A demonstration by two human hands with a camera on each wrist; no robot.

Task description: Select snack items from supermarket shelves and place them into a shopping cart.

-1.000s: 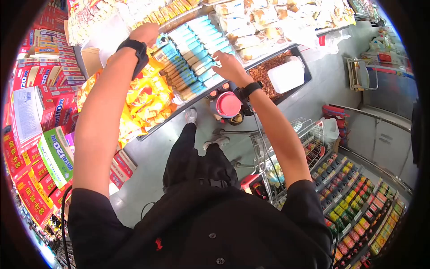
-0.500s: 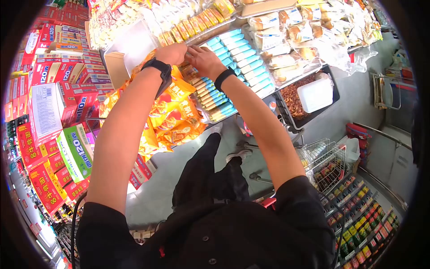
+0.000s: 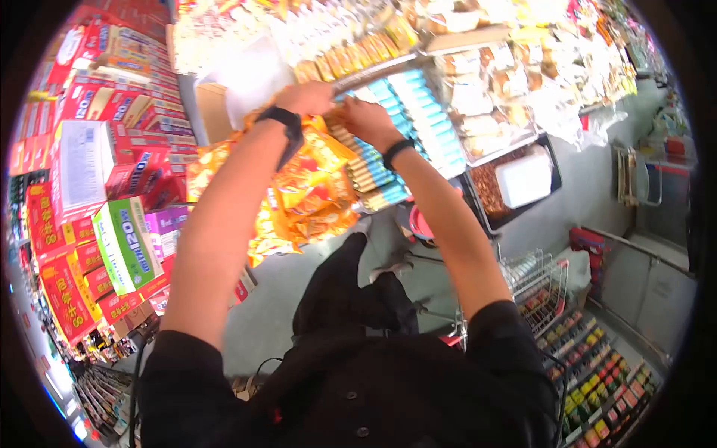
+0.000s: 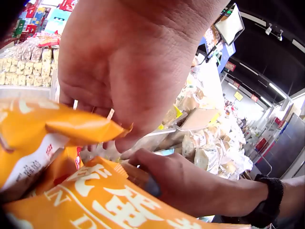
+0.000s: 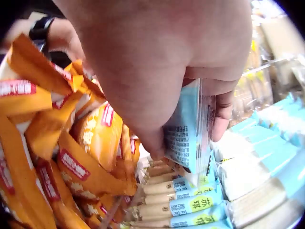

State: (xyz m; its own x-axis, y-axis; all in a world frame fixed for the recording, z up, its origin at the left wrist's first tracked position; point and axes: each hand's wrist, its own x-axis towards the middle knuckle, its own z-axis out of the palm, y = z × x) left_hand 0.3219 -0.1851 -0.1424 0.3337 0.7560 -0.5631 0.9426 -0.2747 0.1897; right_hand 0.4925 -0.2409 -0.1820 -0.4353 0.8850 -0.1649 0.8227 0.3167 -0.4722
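Observation:
My right hand (image 3: pixel 366 123) pinches a blue-and-clear snack packet (image 5: pixel 183 131) between thumb and fingers. In the right wrist view it stands upright over a row of similar blue-ended snack packets (image 5: pixel 190 205). Close beside it at the back of the display, my left hand (image 3: pixel 306 98) reaches over the orange snack bags (image 3: pixel 314 190). In the left wrist view its palm fills the top, while an orange bag (image 4: pixel 57 129) partly covers the fingertips; I cannot tell whether they hold anything.
Yellow packets (image 3: pixel 351 56) lie in a row behind the hands, with bagged bread (image 3: pixel 485 75) to the right. A dark tray (image 3: pixel 553 183) holds brown pieces and a white container (image 3: pixel 524 181). Red boxes (image 3: pixel 142 168) are stacked at left; a shopping cart (image 3: pixel 534 287) stands at lower right.
My right hand has moved left from the blue packets to beside my left hand, and the two stay close together. The head view has shifted, moving the display rightward in the picture.

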